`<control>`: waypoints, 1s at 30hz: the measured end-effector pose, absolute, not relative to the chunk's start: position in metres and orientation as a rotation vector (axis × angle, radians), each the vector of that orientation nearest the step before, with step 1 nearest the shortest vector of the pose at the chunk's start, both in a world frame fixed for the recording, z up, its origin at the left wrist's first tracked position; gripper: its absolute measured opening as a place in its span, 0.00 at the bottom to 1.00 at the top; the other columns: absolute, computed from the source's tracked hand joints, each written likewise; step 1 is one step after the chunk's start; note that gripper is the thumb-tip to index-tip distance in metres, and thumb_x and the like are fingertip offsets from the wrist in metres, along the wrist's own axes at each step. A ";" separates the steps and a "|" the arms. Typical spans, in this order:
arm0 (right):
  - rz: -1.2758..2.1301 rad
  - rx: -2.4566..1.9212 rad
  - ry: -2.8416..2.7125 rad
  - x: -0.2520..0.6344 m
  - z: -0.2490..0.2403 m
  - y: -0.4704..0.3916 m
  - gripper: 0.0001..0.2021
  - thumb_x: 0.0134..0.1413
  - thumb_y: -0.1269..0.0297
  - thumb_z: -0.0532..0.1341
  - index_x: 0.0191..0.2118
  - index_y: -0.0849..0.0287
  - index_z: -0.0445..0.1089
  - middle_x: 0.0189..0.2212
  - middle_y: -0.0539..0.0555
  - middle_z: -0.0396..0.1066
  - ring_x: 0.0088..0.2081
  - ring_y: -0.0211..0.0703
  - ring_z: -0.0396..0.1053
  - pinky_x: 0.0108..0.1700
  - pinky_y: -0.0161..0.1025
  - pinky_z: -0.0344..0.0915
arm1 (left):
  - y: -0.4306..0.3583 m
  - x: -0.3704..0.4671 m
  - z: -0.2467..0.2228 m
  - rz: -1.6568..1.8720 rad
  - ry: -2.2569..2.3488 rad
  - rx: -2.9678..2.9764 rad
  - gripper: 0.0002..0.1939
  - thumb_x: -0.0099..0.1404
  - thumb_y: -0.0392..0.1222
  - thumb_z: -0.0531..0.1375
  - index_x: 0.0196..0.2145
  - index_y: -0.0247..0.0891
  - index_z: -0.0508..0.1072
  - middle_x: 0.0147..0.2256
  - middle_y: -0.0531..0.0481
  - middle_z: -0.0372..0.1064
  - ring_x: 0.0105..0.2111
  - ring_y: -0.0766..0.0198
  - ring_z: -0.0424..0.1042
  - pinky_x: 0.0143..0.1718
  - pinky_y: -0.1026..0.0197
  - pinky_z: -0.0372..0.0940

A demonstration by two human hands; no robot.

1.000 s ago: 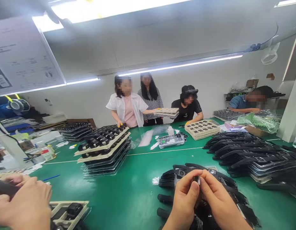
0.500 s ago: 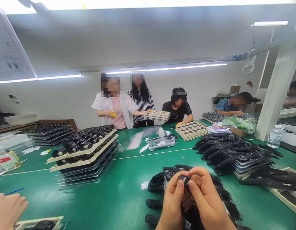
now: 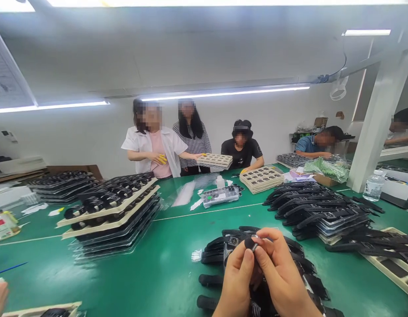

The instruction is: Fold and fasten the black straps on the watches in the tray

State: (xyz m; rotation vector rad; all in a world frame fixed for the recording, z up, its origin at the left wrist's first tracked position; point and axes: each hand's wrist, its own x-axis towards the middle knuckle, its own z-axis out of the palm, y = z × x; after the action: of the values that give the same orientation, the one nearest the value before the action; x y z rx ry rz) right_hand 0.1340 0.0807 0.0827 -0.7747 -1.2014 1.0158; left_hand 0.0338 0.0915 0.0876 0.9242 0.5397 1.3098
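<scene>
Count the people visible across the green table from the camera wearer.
5: white-shirted person, striped-shirted person, black-shirted person, blue-shirted person, and one partly hidden behind the pillar.

Left hand and right hand raised close together at lower centre, palms inward, fingers curled and pinched shut, fingertips meeting.

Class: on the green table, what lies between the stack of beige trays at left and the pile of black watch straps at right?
In the head view, a clear packet of dark parts, plus a white bottle.
</scene>
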 end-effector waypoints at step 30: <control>0.977 -0.946 -0.972 0.174 0.133 0.080 0.27 0.55 0.36 0.69 0.41 0.58 0.74 0.22 0.44 0.62 0.22 0.35 0.62 0.21 0.29 0.60 | 0.101 0.033 0.074 0.688 0.247 0.944 0.23 0.69 0.59 0.62 0.41 0.33 0.75 0.19 0.55 0.63 0.15 0.68 0.66 0.13 0.70 0.64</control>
State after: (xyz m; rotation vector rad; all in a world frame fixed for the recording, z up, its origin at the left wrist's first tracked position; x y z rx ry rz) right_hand 0.1735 0.0804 0.1334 -0.9458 -0.9717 0.9766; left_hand 0.0325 0.1012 0.0736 0.9440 0.2467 0.6883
